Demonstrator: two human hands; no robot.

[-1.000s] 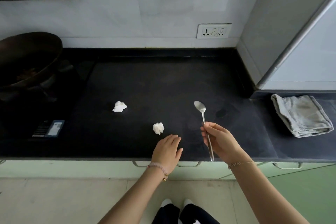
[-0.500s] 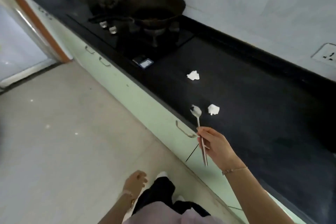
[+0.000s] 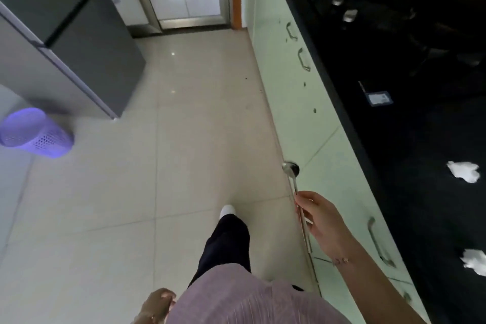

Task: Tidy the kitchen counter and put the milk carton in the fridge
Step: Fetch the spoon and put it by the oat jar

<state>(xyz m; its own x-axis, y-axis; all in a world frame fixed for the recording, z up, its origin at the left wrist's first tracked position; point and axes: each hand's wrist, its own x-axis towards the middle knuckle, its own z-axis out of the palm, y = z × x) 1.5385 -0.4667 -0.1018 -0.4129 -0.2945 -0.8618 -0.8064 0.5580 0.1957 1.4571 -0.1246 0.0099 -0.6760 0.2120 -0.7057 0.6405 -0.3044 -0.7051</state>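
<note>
Right hand (image 3: 319, 221) clamps its fingers on the spoon (image 3: 291, 169) handle, bowl beyond the fingertips, for carrying. Left hand (image 3: 157, 304) fingers hang loose, empty. Paper wads (image 3: 464, 171) lie on the counter (image 3: 394, 139), right of the fingers. Milk carton unseen.

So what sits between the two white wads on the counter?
Bare black counter only, between the farther wad and the nearer wad, in the head view.

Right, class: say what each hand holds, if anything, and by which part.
The right hand pinches the spoon around the middle of its handle, bowl upward. The left hand holds nothing.
</note>
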